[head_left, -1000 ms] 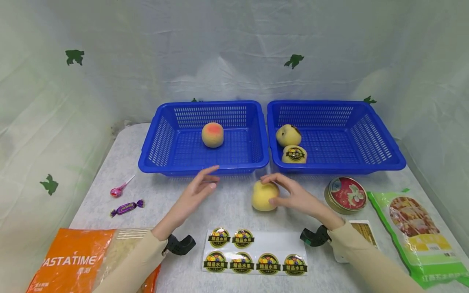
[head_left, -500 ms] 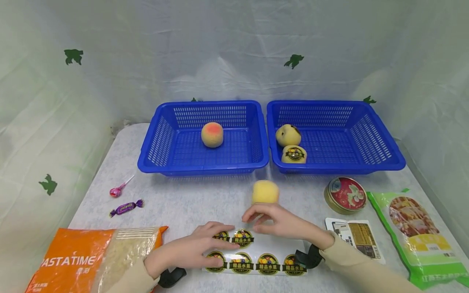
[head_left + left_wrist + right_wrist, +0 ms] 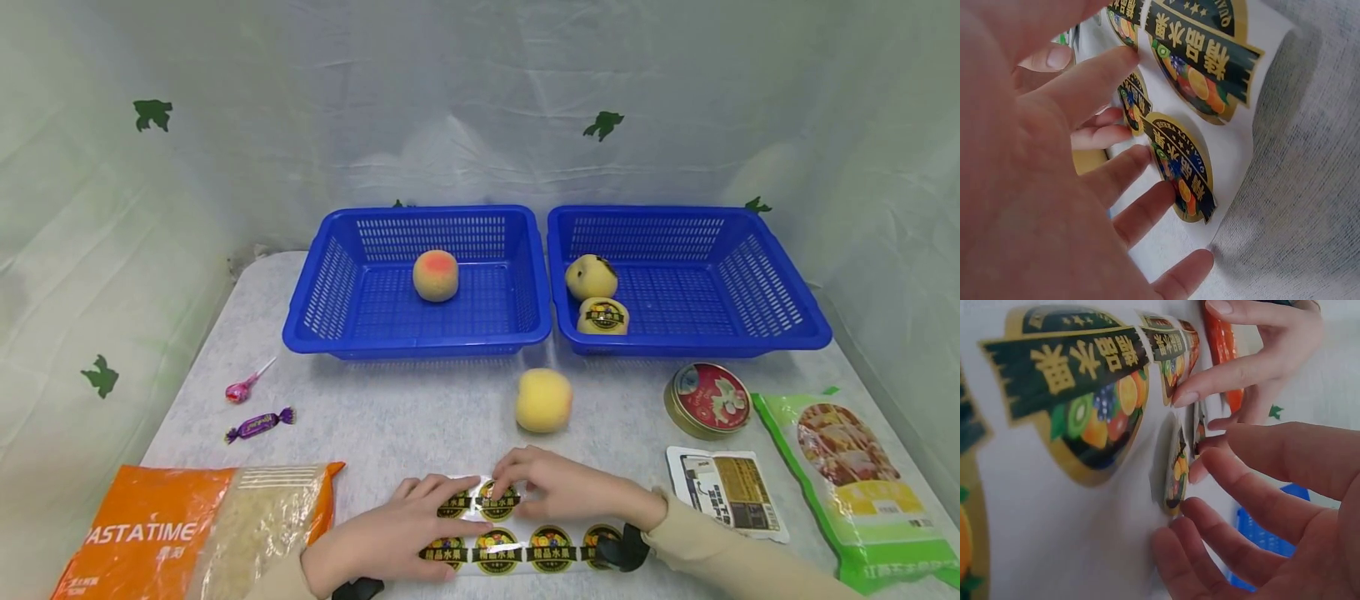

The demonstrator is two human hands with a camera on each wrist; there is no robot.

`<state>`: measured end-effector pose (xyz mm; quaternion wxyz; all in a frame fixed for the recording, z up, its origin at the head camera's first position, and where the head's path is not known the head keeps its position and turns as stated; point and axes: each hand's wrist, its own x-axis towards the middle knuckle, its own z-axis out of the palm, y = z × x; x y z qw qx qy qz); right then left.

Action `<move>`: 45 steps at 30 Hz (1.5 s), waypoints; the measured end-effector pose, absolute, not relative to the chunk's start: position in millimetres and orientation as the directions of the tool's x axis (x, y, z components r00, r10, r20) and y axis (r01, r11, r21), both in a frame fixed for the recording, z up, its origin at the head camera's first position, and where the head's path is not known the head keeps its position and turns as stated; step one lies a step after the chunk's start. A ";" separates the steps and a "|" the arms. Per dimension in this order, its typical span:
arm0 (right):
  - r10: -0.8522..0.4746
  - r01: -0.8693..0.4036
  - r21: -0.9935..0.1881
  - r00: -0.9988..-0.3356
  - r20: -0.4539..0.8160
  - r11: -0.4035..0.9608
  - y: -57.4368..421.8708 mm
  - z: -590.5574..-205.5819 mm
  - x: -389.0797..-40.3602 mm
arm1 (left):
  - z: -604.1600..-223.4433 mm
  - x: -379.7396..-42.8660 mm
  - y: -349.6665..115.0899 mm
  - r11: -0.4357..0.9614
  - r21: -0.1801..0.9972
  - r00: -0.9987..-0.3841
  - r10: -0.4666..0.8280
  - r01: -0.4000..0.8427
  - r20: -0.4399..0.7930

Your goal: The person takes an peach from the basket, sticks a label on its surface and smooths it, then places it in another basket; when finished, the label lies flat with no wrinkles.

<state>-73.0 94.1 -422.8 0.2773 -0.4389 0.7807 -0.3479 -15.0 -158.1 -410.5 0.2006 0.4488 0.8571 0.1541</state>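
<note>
White sticker sheet (image 3: 1235, 140): being laid out printed side up on the near part of the table (image 3: 405, 408), two rows being displayed.
Left hand (image 3: 397, 533): being spread over the sheet's left end, fingers being held apart, fingertips being rested on the paper.
Right hand (image 3: 566, 492): being held low over the upper row, fingers being bent, thumb and forefinger being placed at one sticker; whether it is being pinched cannot be told.
Upper-row sticker (image 3: 498, 500): being partly covered by the right forefinger; in the right wrist view, one sticker is being seen almost edge-on, right beside the fingertips.
Lower-row stickers (image 3: 551, 548): four being lined up along the near edge, the leftmost being partly hidden by the left hand, the rightmost by the black wrist camera (image 3: 628, 550).
Yellow fruit (image 3: 543, 402): being stood on the table between sheet and baskets, apart from both hands.
Left blue basket (image 3: 416, 344): a red-topped peach (image 3: 436, 276) being held inside.
Right blue basket (image 3: 682, 292): two pale fruits (image 3: 592, 277) being held at its left side, a sticker being shown on the nearer one.
Right of the table: a round tin (image 3: 708, 400), a white packet (image 3: 726, 493) and a green bag (image 3: 870, 483) being grouped.
Left of the table: a lollipop (image 3: 242, 392), a purple sweet (image 3: 258, 426) and an orange bag (image 3: 161, 533) being spaced out.
</note>
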 end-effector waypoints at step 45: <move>-0.456 -0.403 -0.858 -0.859 0.233 0.320 127.6 -386.5 -131.8 | -407.4 -104.6 -92.3 0.440 0.710 -0.778 0.580 0.549 0.242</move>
